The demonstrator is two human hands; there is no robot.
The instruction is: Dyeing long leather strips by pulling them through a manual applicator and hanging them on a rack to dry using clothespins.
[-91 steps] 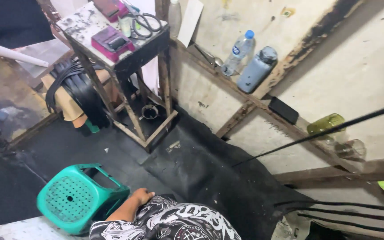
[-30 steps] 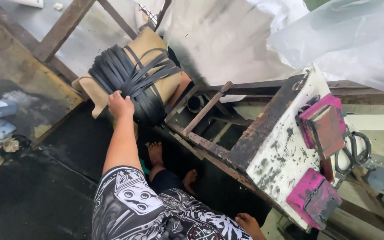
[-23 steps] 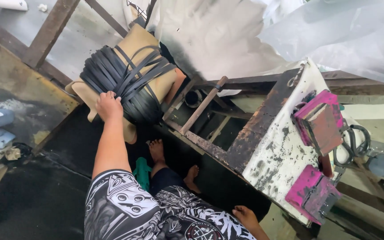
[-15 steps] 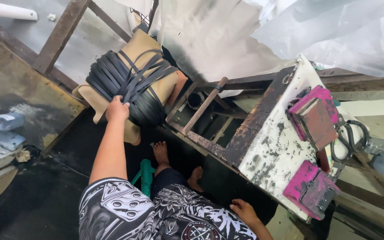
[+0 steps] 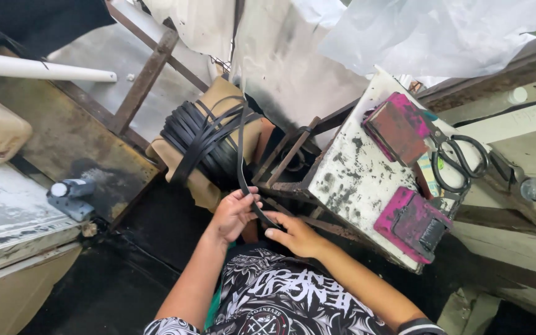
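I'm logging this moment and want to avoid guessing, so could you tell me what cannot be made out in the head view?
- Far end of the black strap held by the left hand and right hand: lost among the wound black strap bundle.
- Lower part of the brown wrapped roll: covered by the bundle.
- Scissors blades: hidden behind the pink block.
- Plastic bottle: blurred.

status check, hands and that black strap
Left hand and right hand both grip one black strap. Strap runs up to the bundle. Nothing in the way.
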